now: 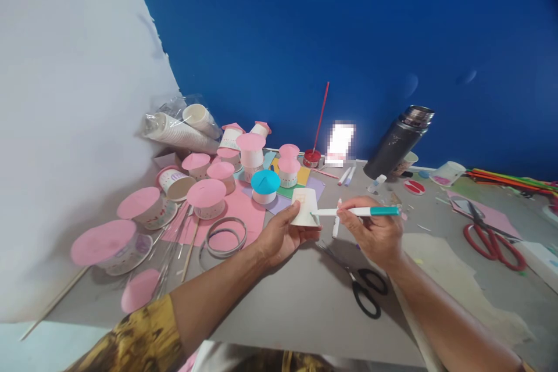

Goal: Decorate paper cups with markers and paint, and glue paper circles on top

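Observation:
My left hand [283, 235] is closed around a white paper cup [305, 203], with the thumb on its side. A small faint orange drawing shows on the cup near that thumb. Pinched in my right hand [372, 232] is a white felt-tip marker [361, 211] with a teal end, its tip at the cup's right side. Behind that hand a second white marker [335, 226] lies on the table. Below the two hands rest black-handled scissors [360, 282], blades toward the cup. Just beyond the cup stands a small white cup piece with a blue paper cone top [265, 182].
Several cups with pink paper tops [207, 193] crowd the left, beside wires and a wire coil [225, 237]. Bagged paper cups [183, 131] lie behind them. A dark flask [399, 142] stands at the back right; red-handled scissors [492, 244] lie at the right.

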The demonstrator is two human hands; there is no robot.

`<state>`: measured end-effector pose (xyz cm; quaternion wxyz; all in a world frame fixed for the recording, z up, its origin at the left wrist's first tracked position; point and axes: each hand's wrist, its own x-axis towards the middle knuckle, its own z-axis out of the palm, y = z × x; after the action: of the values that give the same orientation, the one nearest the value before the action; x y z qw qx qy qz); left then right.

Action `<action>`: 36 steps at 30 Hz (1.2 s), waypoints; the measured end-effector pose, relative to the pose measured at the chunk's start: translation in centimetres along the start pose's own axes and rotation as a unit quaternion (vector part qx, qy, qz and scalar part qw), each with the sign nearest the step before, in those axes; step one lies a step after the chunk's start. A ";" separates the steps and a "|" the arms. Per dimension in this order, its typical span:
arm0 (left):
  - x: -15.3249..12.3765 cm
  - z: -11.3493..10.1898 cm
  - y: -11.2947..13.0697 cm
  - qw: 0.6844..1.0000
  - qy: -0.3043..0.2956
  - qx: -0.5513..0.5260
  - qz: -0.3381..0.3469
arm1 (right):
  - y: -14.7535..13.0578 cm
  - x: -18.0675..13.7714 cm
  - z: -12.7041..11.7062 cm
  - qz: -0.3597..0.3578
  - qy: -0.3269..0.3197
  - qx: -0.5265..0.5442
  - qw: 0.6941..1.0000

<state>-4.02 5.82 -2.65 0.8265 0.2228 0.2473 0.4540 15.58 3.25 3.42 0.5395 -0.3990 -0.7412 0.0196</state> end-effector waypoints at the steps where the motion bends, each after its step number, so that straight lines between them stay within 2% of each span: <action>1: 0.0 0.0 -0.1 1.000 0.001 0.003 0.003 | 0.1 0.0 0.0 0.005 -0.009 0.001 1.000; 5: 0.0 0.2 -0.3 1.000 0.009 0.021 0.014 | 0.4 -0.1 0.1 0.036 0.000 0.005 0.999; 10: 0.1 0.5 -0.3 0.999 0.039 0.001 0.011 | 0.5 -0.3 0.2 0.046 -0.029 0.015 0.998; 12: 0.0 0.5 -0.2 0.999 0.039 -0.007 0.010 | 0.5 -0.4 0.1 0.058 -0.018 0.015 0.998; 15: 0.0 0.5 -0.2 0.999 0.038 -0.010 0.014 | 0.5 -0.5 0.2 0.040 -0.014 0.016 0.999; 18: -0.1 0.5 -0.3 0.999 0.038 0.016 0.029 | 0.4 -0.6 0.2 0.008 -0.043 0.016 0.999; 24: -0.3 0.6 -0.3 0.996 0.018 0.060 0.058 | 0.4 -0.5 0.4 0.009 -0.032 0.006 0.999; 28: -0.4 0.6 -0.3 0.995 0.021 0.078 0.061 | 0.3 -0.5 0.4 -0.008 -0.051 0.015 0.999; 34: -0.4 0.9 -0.3 0.992 0.038 0.091 0.073 | 0.6 -0.7 0.6 0.022 -0.059 0.024 0.998; 36: -0.5 1.1 -0.2 0.992 0.033 0.093 0.081 | 0.7 -0.7 0.7 0.032 -0.044 0.032 0.998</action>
<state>-3.48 5.11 -1.82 0.7544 0.3025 0.2966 0.5013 15.48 3.59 2.28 0.5179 -0.4038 -0.7500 0.0787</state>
